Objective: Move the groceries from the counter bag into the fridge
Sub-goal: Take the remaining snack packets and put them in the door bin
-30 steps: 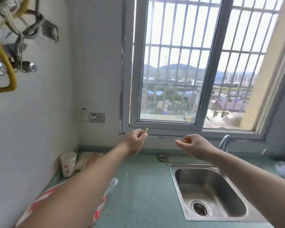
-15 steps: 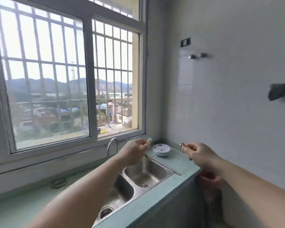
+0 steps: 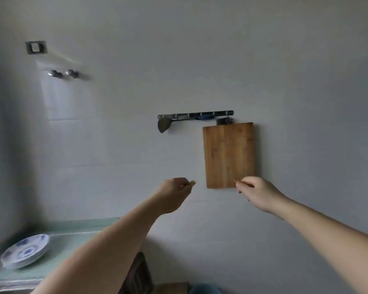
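Both arms are stretched out in front of a white tiled wall. My left hand (image 3: 174,193) is closed in a fist around a small tan item whose tip sticks out past the knuckles. My right hand (image 3: 256,193) pinches a small thin orange-brown item between thumb and fingers. I cannot tell what either item is. Neither the counter bag nor the fridge is in view.
A wooden cutting board (image 3: 228,155) hangs from a metal hook rail (image 3: 194,115) beside a dark spatula (image 3: 163,125). Blue-patterned plates (image 3: 26,253) are stacked on the green counter (image 3: 72,232) at lower left. A dark stool-like thing (image 3: 139,274) stands below.
My view has swung right, from the window and sink to the side wall with the cutting board. Both hands stay raised and closed on the same small items.
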The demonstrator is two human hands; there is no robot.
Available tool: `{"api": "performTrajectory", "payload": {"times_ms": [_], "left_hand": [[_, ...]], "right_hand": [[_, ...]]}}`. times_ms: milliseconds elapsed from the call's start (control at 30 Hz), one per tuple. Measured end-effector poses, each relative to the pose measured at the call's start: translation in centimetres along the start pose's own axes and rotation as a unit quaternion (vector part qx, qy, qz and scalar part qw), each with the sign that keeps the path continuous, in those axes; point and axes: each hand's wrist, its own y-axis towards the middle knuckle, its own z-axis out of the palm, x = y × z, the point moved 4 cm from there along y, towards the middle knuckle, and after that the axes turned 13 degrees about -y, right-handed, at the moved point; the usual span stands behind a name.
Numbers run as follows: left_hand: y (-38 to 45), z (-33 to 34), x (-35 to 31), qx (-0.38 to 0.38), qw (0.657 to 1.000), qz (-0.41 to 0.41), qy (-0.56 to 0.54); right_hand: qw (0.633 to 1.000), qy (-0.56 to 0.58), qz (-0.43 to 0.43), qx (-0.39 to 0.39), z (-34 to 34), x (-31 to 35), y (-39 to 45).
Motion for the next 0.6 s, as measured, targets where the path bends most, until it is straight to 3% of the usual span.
{"api": "performTrajectory", "payload": {"times_ms": [167,267,367,433,600], "left_hand": [[7.4,6.4,-3.2,0.072,0.991,0.117,0.002],[10.4,11.5,-4.3,0.125,0.981,0.151,-0.010],[11.2,17.9,-6.3,0.192,0.964,0.179,-0.035],[11.0,22.2,-8.4,0.232,0.952,0.191,-0.058],[9.4,31.0,-14.8,0.308,0.922,0.212,-0.105]], "right_hand": [[0.989,-0.042,0.109,-0.095,-4.4,-5.7,1.0],[0.976,-0.042,0.185,-0.105,-6.8,-9.3,-1.0],[0.950,-0.068,0.288,-0.102,-9.2,-14.0,-4.9],[0.929,-0.068,0.335,-0.144,-11.4,-16.9,-7.3],[0.902,-0.073,0.374,-0.202,-16.9,-20.9,-12.2]]}}
